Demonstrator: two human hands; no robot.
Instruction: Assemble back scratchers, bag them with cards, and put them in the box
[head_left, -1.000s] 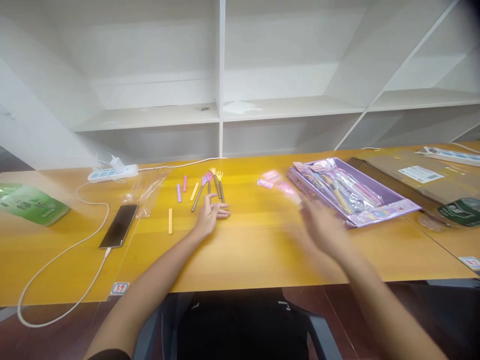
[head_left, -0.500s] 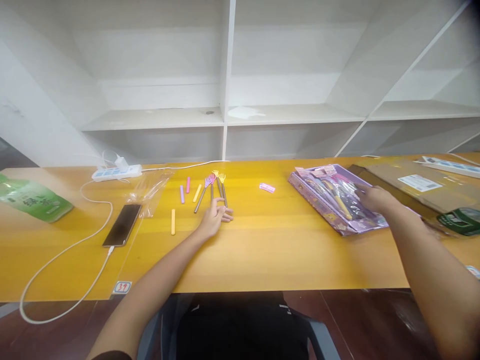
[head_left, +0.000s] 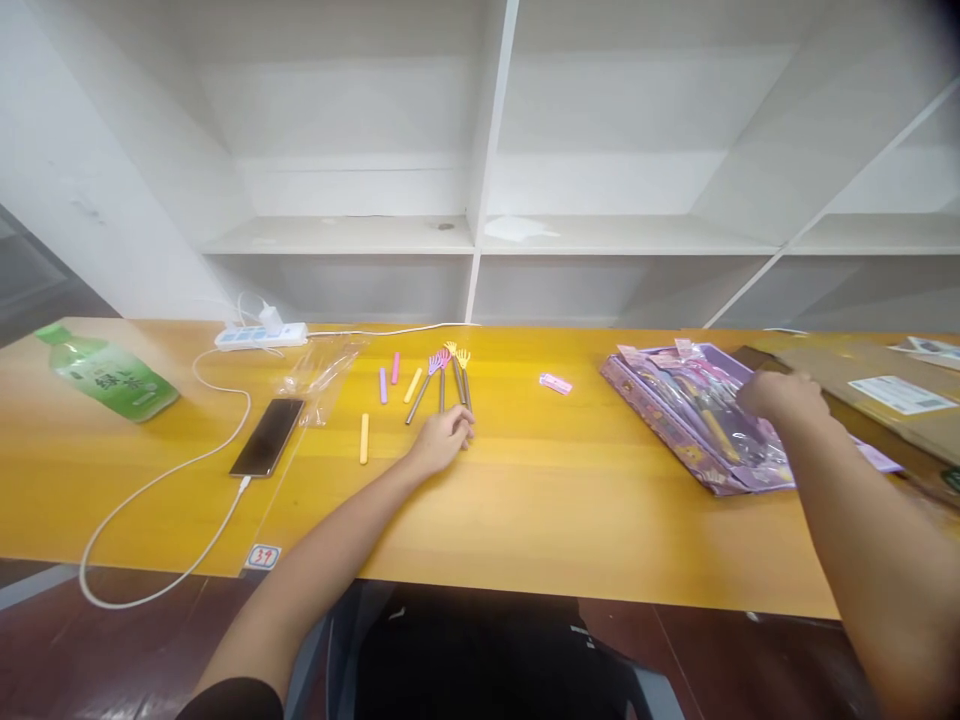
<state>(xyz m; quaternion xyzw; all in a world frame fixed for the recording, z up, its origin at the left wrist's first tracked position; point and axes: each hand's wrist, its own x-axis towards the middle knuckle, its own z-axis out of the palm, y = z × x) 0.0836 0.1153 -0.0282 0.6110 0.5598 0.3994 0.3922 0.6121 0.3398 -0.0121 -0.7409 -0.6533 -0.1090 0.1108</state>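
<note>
My left hand rests on the table, fingers loosely bent and apart, beside the metal handle ends of several small back scratchers. These have a purple head, a pink head and yellow heads. Left of them lie short coloured sticks: a purple stick, a pink stick and yellow sticks. At the right, my right hand is over the edge of a purple patterned box, which holds clear plastic packages. Its fingers look curled; what they grip is hidden.
A pink label lies mid-table. To the left are a phone on a white cable, a plastic wrapper, a power strip and a green bottle. A cardboard box stands right, white shelves behind.
The view has shifted, so the table things sit further right. My right hand has drawn back slightly toward the box's right edge, its fingers more curled. My left hand stays by the handles.
</note>
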